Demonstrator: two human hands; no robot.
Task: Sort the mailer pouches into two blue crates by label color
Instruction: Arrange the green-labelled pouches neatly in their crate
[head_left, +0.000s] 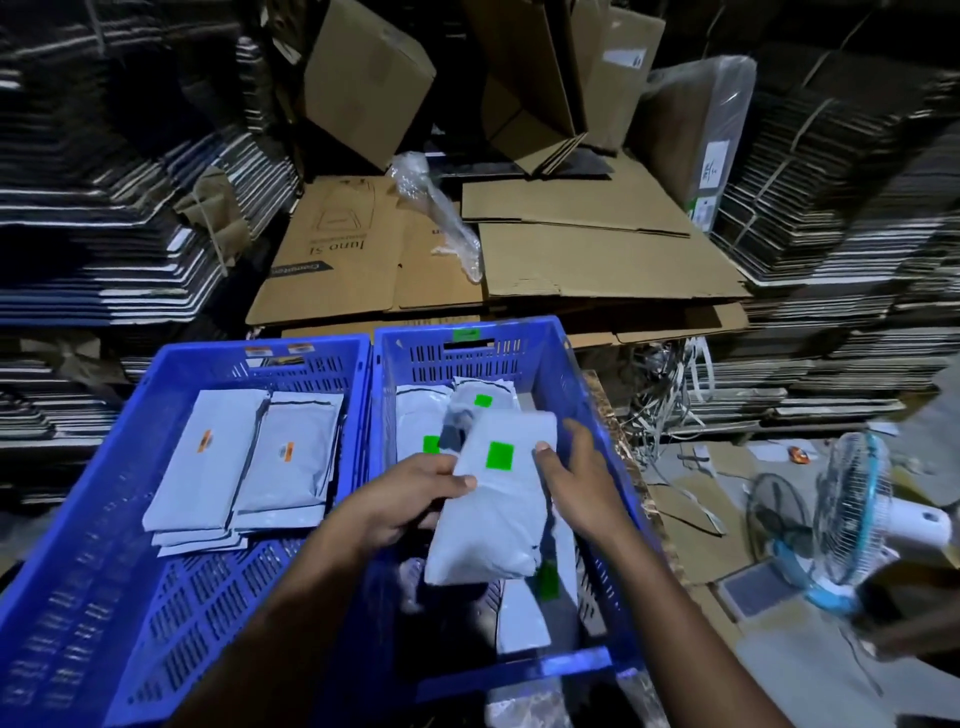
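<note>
Head view: my left hand (410, 493) and right hand (576, 483) pinch a grey plastic mailer pouch with a green label (493, 499) above the right blue slotted crate (597, 410); loose, it could slide crooked onto pouches beneath.

You have two crates side by side in front of you, touching: the left crate (156, 519) and the right crate (587, 395). In the left crate, two stacks of pouches (244, 462) lie beside each other toward its far end. Over the right crate, your left hand (410, 493) and right hand (576, 483) hold one pouch (493, 519) between them, above other pouches (421, 415) inside. Flattened cardboard (571, 249) lies behind the crates; a fan (852, 519) stands to your right.
</note>
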